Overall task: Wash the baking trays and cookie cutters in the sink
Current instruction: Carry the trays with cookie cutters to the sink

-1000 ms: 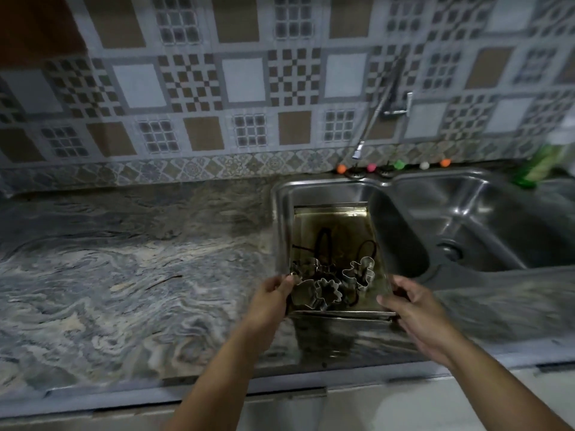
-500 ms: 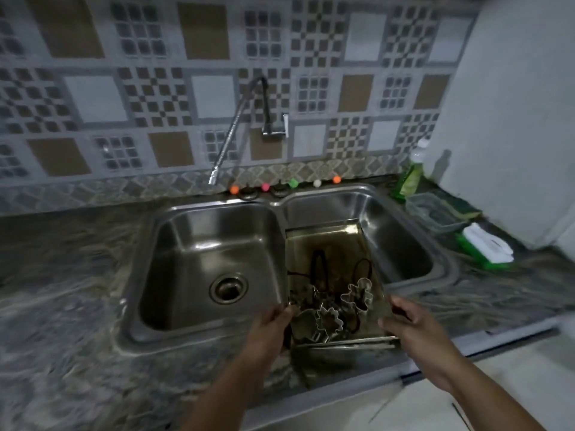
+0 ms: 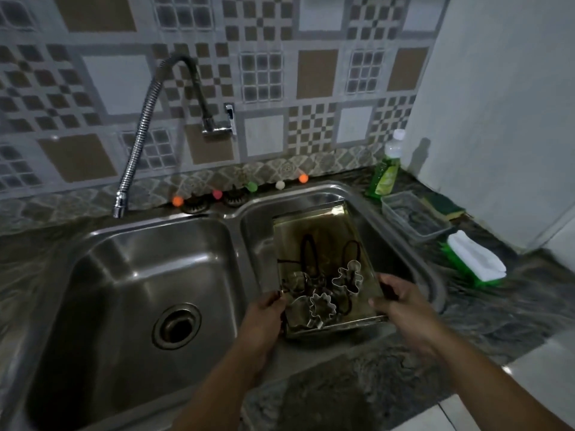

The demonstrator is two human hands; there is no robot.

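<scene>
A dark, greasy rectangular baking tray (image 3: 320, 234) hangs over the right basin of a steel double sink (image 3: 417, 262), tilted with its far end lower. My left hand (image 3: 264, 315) grips its near left corner and my right hand (image 3: 401, 301) grips its near right corner. Several metal cookie cutters (image 3: 320, 303) lie bunched at the tray's near end, among them a gingerbread-man shape (image 3: 348, 276) and a scalloped flower shape. Dark streaks mark the tray's floor.
The left basin (image 3: 133, 275) has a round drain (image 3: 175, 325), and a flexible faucet hose (image 3: 137, 150) ends above its back rim. On the counter to the right stand a green soap bottle (image 3: 384, 174), a clear plastic tub (image 3: 413, 220), a green sponge (image 3: 441, 205) and a white-and-green brush (image 3: 476, 259).
The view has swung right from the counter to the sink. Both hands have carried the tray with the cutters from the left basin's edge to over the right basin.
</scene>
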